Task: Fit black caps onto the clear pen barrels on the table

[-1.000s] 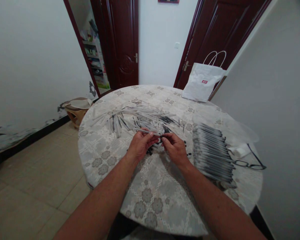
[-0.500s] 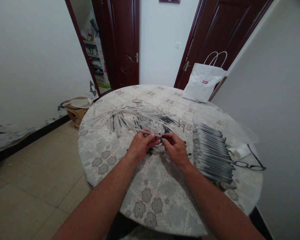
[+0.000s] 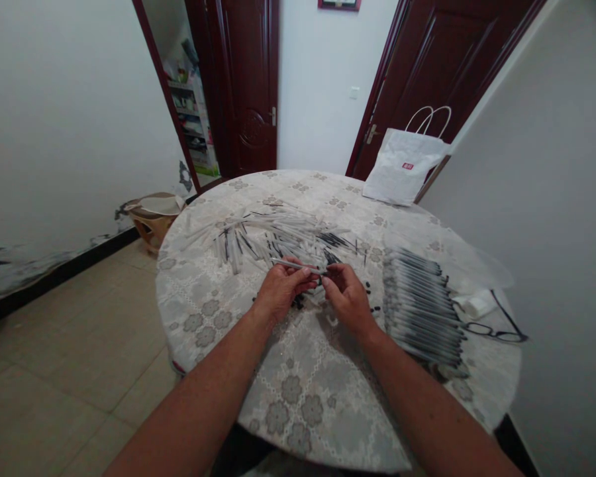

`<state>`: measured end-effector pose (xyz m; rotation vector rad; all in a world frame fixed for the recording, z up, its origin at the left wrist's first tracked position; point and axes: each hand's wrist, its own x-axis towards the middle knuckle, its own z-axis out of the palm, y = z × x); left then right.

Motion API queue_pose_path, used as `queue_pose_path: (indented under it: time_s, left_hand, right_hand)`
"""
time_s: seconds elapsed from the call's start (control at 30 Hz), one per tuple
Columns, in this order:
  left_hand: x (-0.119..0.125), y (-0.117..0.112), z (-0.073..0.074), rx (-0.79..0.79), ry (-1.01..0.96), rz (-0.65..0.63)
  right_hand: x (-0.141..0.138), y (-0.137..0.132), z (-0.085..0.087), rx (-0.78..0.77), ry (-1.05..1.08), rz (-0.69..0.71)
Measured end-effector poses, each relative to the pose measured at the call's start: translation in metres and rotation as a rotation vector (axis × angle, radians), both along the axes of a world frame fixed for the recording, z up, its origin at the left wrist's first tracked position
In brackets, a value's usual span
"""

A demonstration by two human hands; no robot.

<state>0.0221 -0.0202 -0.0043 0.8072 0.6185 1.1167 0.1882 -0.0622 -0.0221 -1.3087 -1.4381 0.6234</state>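
Observation:
My left hand (image 3: 281,290) is closed around a slim clear pen barrel (image 3: 293,265) that sticks out to the left above its fingers. My right hand (image 3: 346,297) pinches a small dark part at the barrel's right end; I cannot make out what it is. Both hands hover over the round table (image 3: 298,397) with its grey flowered cloth. Just beyond them lies a loose heap of pen barrels and black refills (image 3: 273,235). Small black caps (image 3: 298,303) lie scattered under the hands. To the right sits a neat row of assembled pens (image 3: 422,305).
A white paper bag (image 3: 402,165) leans at the table's far edge by a dark door. Black-rimmed glasses (image 3: 496,328) and a white roll lie at the right edge beside a clear plastic bag. A low wooden stool (image 3: 151,215) stands on the tiled floor, left.
The hands stay together at the same spot with only slight finger movement at the barrel's end. The camera has tilted a little, shifting the scene downward.

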Motion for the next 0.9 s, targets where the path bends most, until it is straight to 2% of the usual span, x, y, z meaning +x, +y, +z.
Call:
queue_pose_path:
  time_s: [0.23, 0.4, 0.5, 0.63, 0.73, 0.9]
  left_hand:
    - [0.0006, -0.0005, 0.0005, -0.017, 0.027, -0.016]
    - [0.0007, -0.0007, 0.0013, -0.017, 0.035, -0.005]
    - [-0.0001, -0.0006, 0.0016, -0.011, 0.033, 0.008]
    - [-0.0002, -0.0016, 0.0018, 0.007, 0.062, 0.001]
    - [0.0001, -0.0021, 0.0019, 0.014, 0.081, -0.012]
    - [-0.0007, -0.0011, 0.0017, 0.02, 0.077, -0.003]
  right_hand:
    - [0.0002, -0.0032, 0.0079, -0.028, -0.143, 0.026]
    - [0.0019, -0.0026, 0.0057, -0.004, -0.073, 0.006]
    - [0.0027, -0.003, 0.0062, 0.04, -0.1, -0.013]
    - [0.0037, -0.0042, 0.0084, -0.005, -0.176, 0.023]
    - [0.004, -0.0042, 0.0074, -0.041, -0.142, 0.052]
    - [0.004, -0.0033, 0.0048, 0.044, -0.112, 0.026]
